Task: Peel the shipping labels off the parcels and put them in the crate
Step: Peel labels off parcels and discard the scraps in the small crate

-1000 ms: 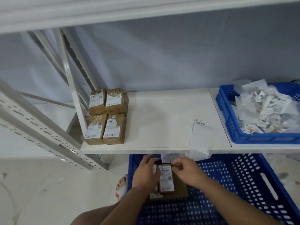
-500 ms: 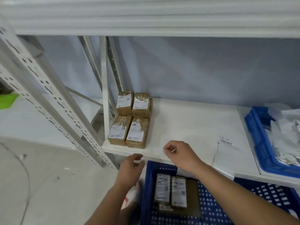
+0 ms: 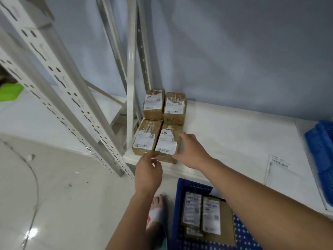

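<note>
fetching the next parcel [image 3: 166, 158] from the shelf [image 3: 225, 134]: right grip [image 3: 191, 152] spread loose along its side, left grip [image 3: 148, 170] relaxed at its front edge. next: clasp, lift, peel its label [image 3: 165, 146].

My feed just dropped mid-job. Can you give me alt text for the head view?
Both hands reach for the front right parcel of four labelled brown ones on a white shelf: right hand spread open at its right side, left hand at its front edge, grip unclear. A blue crate below holds more labelled parcels.
</note>
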